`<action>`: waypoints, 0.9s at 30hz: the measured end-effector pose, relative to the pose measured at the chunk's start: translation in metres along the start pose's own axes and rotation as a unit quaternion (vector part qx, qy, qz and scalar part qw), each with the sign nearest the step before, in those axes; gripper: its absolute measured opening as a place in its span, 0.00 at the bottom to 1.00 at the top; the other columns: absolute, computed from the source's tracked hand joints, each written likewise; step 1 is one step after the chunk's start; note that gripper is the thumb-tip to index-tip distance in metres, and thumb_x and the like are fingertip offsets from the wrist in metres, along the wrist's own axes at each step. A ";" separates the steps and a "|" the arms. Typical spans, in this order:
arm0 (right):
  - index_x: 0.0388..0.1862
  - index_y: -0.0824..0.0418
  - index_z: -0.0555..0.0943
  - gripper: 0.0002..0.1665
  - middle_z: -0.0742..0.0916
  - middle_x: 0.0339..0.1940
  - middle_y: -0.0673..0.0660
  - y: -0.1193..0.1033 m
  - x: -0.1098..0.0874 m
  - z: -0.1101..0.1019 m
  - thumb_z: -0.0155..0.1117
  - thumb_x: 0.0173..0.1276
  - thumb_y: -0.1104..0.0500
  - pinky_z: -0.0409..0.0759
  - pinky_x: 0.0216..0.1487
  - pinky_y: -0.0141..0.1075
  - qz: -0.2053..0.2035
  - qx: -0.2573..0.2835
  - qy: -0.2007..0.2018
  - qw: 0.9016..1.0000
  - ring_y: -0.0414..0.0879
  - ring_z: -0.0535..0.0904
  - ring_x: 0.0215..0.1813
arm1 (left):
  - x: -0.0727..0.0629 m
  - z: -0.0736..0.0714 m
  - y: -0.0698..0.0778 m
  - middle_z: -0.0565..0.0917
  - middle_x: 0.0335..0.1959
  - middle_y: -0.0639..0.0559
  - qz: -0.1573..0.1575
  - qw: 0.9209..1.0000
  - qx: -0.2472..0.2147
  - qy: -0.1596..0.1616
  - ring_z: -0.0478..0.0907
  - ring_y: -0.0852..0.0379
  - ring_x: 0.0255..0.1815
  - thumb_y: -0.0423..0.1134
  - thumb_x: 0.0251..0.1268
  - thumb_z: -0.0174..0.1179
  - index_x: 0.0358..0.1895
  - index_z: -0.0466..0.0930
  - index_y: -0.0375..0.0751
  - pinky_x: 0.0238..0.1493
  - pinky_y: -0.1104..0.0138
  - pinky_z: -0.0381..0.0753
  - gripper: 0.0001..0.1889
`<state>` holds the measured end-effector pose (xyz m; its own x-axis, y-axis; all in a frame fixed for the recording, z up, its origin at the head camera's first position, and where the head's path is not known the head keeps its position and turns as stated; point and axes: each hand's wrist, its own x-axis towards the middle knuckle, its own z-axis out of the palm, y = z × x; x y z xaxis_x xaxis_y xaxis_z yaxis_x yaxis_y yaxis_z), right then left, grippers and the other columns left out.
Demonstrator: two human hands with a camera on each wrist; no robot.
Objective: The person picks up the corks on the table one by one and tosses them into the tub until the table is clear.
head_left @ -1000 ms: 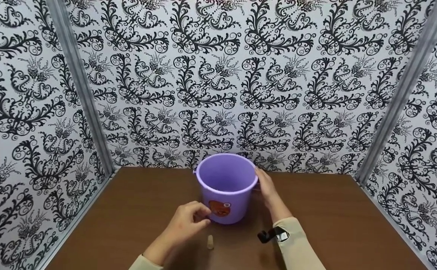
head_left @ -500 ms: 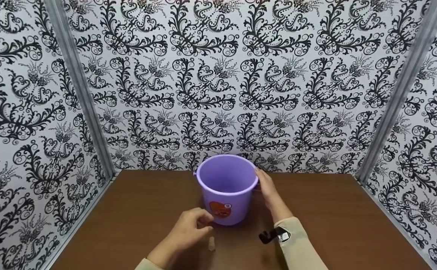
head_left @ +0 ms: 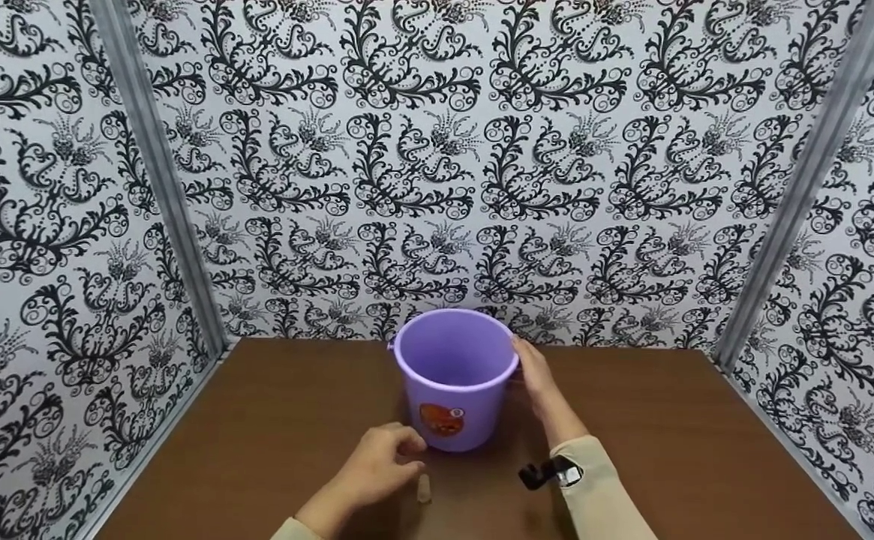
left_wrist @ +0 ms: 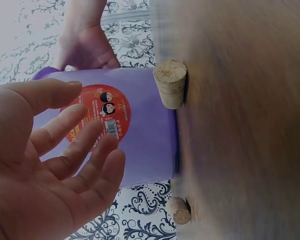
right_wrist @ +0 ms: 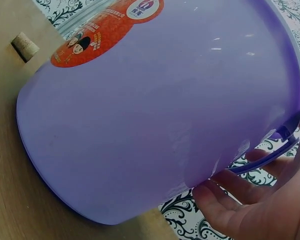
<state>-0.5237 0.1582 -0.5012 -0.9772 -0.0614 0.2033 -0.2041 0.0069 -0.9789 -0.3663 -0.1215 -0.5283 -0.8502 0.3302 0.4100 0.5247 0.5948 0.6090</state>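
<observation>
A purple bucket [head_left: 474, 420] with a red-orange label stands upright on the table. My left hand [head_left: 378, 466] hovers in front of it, fingers loosely bent and holding nothing. Just beside the thumb in the head view lies a small cork [head_left: 424, 489]. In the left wrist view one cork [left_wrist: 171, 90] lies before the bucket, and a second cork [left_wrist: 179, 210] lies farther off; the head view hides that one. My right hand [head_left: 538, 379] rests against the bucket's right side, fingertips touching the wall near the bucket's handle [right_wrist: 265, 159].
The brown table [head_left: 654, 435] meets patterned black-and-white walls [head_left: 437, 180] at the back and sides. Grey posts [head_left: 159, 172] stand at the corners. A black strap with a small device [head_left: 553, 472] sits on the right wrist.
My left hand has shifted slightly down and right, closer to the cork. The right hand and the bucket stay in place.
</observation>
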 end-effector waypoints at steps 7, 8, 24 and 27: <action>0.73 0.77 0.71 0.33 0.80 0.68 0.77 0.000 0.000 -0.001 0.40 0.89 0.50 0.73 0.71 0.44 -0.005 -0.006 -0.001 1.000 0.65 0.77 0.69 | 0.000 0.000 -0.002 0.86 0.36 0.50 -0.020 0.999 0.026 -0.004 0.82 0.56 0.37 0.35 0.54 0.74 0.37 0.88 0.42 0.39 0.69 0.82 0.08; 0.72 0.77 0.72 0.33 0.80 0.67 0.77 0.000 0.000 -0.001 0.40 0.89 0.51 0.73 0.70 0.43 -0.008 -0.008 -0.002 1.000 0.65 0.77 0.68 | -0.001 0.001 -0.002 0.86 0.35 0.50 -0.022 0.999 0.032 -0.001 0.81 0.57 0.37 0.35 0.53 0.73 0.37 0.88 0.41 0.39 0.69 0.81 0.08; 0.65 0.81 0.74 0.28 0.80 0.60 0.82 -0.019 -0.012 0.000 0.42 0.87 0.57 0.76 0.59 0.37 -0.011 -0.008 -0.001 1.000 0.64 0.80 0.59 | -0.005 0.019 0.000 0.81 0.27 0.50 -0.045 0.997 0.065 0.002 0.71 0.66 0.32 0.36 0.50 0.78 0.36 0.86 0.40 0.79 0.34 0.63 0.11; 0.65 0.82 0.74 0.28 0.79 0.61 0.83 -0.026 -0.017 0.000 0.41 0.87 0.58 0.76 0.60 0.38 -0.013 -0.014 -0.006 1.000 0.70 0.77 0.63 | -0.006 0.020 0.000 0.82 0.29 0.50 -0.050 0.996 0.068 0.002 0.75 0.62 0.34 0.36 0.50 0.79 0.36 0.86 0.40 0.79 0.35 0.62 0.12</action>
<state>-0.5020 0.1589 -0.4787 -0.9710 -0.0737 0.2276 -0.2304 0.0321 -0.9726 -0.3622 -0.1088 -0.5449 -0.8974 0.2626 0.3544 0.4272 0.7180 0.5495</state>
